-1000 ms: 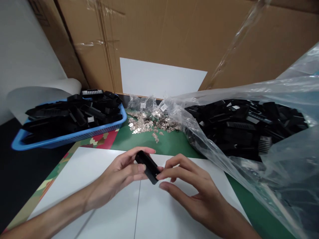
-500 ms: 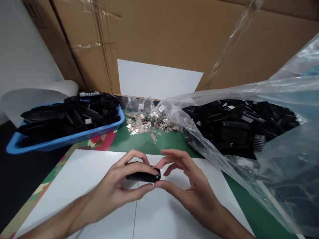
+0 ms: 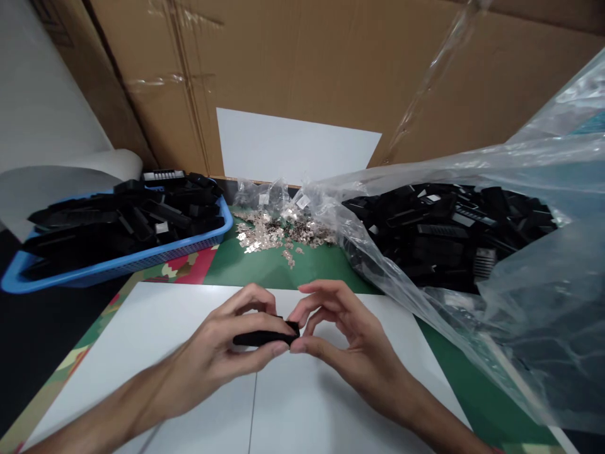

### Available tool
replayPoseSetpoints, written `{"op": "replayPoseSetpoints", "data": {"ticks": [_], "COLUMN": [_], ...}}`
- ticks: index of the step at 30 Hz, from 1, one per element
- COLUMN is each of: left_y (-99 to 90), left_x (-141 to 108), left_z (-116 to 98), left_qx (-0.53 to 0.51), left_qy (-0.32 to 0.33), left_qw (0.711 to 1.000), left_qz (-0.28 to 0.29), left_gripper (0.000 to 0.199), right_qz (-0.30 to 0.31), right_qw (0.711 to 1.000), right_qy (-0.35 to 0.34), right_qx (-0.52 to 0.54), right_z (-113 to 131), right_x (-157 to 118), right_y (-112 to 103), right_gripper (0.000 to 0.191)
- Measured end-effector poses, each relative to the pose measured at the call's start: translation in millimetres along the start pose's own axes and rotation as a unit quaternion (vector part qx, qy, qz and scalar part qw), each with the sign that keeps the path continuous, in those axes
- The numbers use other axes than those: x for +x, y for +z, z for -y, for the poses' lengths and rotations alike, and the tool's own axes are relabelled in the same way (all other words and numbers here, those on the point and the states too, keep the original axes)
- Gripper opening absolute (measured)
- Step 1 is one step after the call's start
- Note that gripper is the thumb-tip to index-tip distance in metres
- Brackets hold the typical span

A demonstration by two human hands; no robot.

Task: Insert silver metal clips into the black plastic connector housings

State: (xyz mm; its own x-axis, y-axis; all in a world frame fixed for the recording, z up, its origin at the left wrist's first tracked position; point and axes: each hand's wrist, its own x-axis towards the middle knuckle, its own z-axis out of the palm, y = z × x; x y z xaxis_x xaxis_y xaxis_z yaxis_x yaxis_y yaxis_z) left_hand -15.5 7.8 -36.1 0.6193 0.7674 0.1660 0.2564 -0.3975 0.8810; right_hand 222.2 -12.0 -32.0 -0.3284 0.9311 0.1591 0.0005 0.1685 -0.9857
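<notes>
A small, elongated black plastic part [image 3: 255,338] is held just over the white sheet [image 3: 302,413], partly covered by fingers. My left hand [image 3: 222,343] wraps round its long body, thumb on the near side and fingers over the top and far side. At the right end of the part, my right hand [image 3: 352,337] pinches with thumb and index finger, its other fingers curled. Whatever sits between those right fingertips besides the part's end is too small to tell. Beyond the hands lies a pile of small shiny metal pieces [image 3: 265,234] on the green surface [image 3: 246,268].
At the left stands a blue basket [image 3: 155,255] heaped with black plastic parts [image 3: 137,217]. A clear plastic bag [image 3: 387,268] at the right holds many similar black parts [image 3: 439,246]. Behind everything rises a cardboard wall [image 3: 302,63] with a white paper [image 3: 293,145] on it.
The black part has turned slightly, so the detail at its right end no longer shows. My right fingers have closed in nearer to that end. The whole view has shifted a little.
</notes>
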Motion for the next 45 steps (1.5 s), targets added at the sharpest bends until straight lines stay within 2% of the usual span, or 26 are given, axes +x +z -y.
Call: {"op": "replayPoseSetpoints", "data": {"ticks": [3,5,7,9,11,14,18,21,23,25,27,29,31,34,38,42,44,45], "left_y": [5.5,8.7,10.0,9.0,6.6,2.7,-4.8,-15.4,-23.1,-28.7,-30.3,-27.6,-22.5,-15.6,-14.4,-16.4,-17.0,-17.2], "left_x": [0.2,1.9,4.6,7.2,8.9,9.4,10.1,14.6,19.3,23.7,26.7,27.7,27.0,24.9,24.0,24.8,25.2,25.3], "left_z": [-0.9,-1.1,-0.6,0.3,1.2,2.1,2.8,5.4,9.3,14.9,21.2,26.9,30.8,33.2,33.5,33.0,33.3,33.5], "left_qx": [-0.027,-0.052,-0.072,-0.078,-0.073,-0.079,-0.113,-0.134,-0.165,-0.203,-0.211,-0.192,-0.171,-0.121,-0.054,-0.042,-0.049,-0.054], "left_qy": [-0.032,-0.064,-0.093,-0.13,-0.163,-0.185,-0.208,-0.215,-0.22,-0.218,-0.196,-0.17,-0.158,-0.164,-0.167,-0.161,-0.163,-0.163], "left_qw": [0.999,0.994,0.988,0.981,0.977,0.973,0.968,0.963,0.952,0.935,0.925,0.924,0.927,0.931,0.938,0.943,0.944,0.945], "left_qz": [-0.03,-0.067,-0.102,-0.119,-0.12,-0.114,-0.09,-0.095,-0.132,-0.192,-0.249,-0.282,-0.293,-0.302,-0.3,-0.287,-0.281,-0.28], "left_gripper": [0.02,0.017,0.017,0.02,0.027,0.033,0.03,0.031,0.032,0.029,0.029,0.029,0.029,0.031,0.032,0.032,0.033,0.034], "right_qz": [-0.011,-0.017,-0.029,-0.047,-0.057,-0.047,-0.013,0.032,0.036,0.01,-0.019,-0.025,-0.008,0.029,0.062,0.037,0.024,0.016], "right_qw": [1.0,0.996,0.978,0.947,0.924,0.903,0.896,0.92,0.941,0.951,0.941,0.921,0.902,0.893,0.901,0.928,0.944,0.947], "right_qy": [-0.018,-0.058,-0.125,-0.188,-0.224,-0.242,-0.259,-0.236,-0.18,-0.108,-0.058,-0.033,-0.024,0.0,0.05,0.095,0.054,0.001], "right_qx": [-0.011,-0.071,-0.166,-0.255,-0.305,-0.351,-0.361,-0.311,-0.285,-0.289,-0.332,-0.388,-0.431,-0.449,-0.426,-0.359,-0.325,-0.322], "right_z": [-5.2,-9.7,-14.1,-17.5,-19.6,-19.8,-15.1,-8.5,-5.2,-5.2,-9.4,-16.1,-21.5,-21.7,-13.1,-12.5,-16.1,-18.0], "right_x": [-0.3,-1.4,-2.8,-3.8,-4.0,-2.9,6.0,24.1,38.9,50.7,56.0,55.1,51.4,49.8,59.1,64.6,61.0,57.6], "right_y": [0.1,1.1,4.5,10.3,16.9,21.9,13.4,4.3,3.2,7.6,16.1,25.9,34.4,42.0,44.7,47.2,48.3,48.1], "right_gripper": [0.041,0.041,0.044,0.043,0.042,0.044,0.04,0.031,0.024,0.018,0.01,0.006,0.01,0.018,0.021,0.025,0.024,0.021]}}
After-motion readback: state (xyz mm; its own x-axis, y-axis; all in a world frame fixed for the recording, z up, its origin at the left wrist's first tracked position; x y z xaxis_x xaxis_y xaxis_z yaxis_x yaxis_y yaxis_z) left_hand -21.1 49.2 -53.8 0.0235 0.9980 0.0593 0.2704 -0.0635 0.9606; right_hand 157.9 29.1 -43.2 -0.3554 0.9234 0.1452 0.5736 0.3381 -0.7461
